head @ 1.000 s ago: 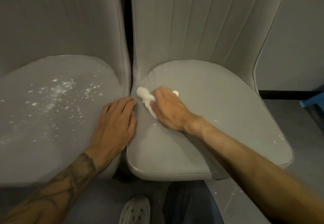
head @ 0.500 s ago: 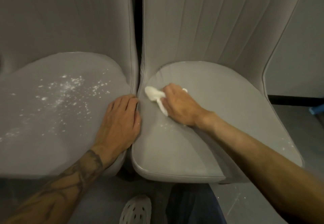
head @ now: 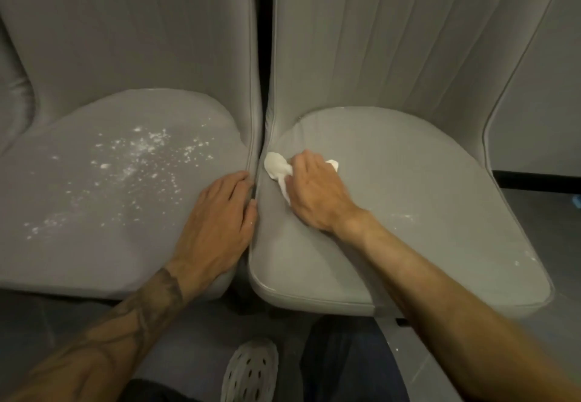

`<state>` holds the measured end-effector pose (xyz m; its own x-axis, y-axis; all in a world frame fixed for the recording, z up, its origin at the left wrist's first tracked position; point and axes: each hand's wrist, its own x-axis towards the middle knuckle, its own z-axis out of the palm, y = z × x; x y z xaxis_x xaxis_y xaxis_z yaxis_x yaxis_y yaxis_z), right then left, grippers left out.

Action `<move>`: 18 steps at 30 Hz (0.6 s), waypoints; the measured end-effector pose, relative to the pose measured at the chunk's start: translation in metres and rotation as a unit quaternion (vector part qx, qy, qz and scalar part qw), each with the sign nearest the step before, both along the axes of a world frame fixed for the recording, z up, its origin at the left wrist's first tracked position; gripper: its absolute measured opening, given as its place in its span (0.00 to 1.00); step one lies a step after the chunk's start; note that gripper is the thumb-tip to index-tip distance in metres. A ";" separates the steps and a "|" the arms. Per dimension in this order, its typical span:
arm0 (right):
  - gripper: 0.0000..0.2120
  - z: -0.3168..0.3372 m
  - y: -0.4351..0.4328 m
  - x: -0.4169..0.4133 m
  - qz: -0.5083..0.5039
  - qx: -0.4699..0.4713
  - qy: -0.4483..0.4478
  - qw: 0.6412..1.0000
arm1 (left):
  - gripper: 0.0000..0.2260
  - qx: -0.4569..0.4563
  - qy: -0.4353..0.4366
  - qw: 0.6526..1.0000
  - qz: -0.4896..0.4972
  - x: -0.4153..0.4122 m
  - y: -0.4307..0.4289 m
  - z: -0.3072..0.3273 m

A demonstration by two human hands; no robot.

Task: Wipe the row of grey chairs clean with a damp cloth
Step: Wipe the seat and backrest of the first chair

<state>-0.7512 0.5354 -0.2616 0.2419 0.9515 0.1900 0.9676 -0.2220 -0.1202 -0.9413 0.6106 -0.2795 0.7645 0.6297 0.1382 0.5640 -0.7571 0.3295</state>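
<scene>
The right chair (head: 408,200) under my cloth looks like smooth matt grey leatherette with a piped front edge and stitched ribs up its back. The left chair (head: 94,213) has the same dull skin, dusted with white powder (head: 141,156) mid-seat. My cloth (head: 276,166) is soft, white and crumpled.

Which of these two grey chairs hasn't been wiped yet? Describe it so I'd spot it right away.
Two grey chairs stand side by side, backs nearly touching. Take the left chair, where the left hand lies flat on the seat's inner edge. Its seat is scattered with white specks, unlike the almost clean right chair.
</scene>
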 end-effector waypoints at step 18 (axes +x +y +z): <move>0.19 -0.007 -0.090 -0.066 0.069 0.010 0.047 0.996 | 0.22 0.017 0.015 1.000 -0.007 -0.001 -0.003 -0.001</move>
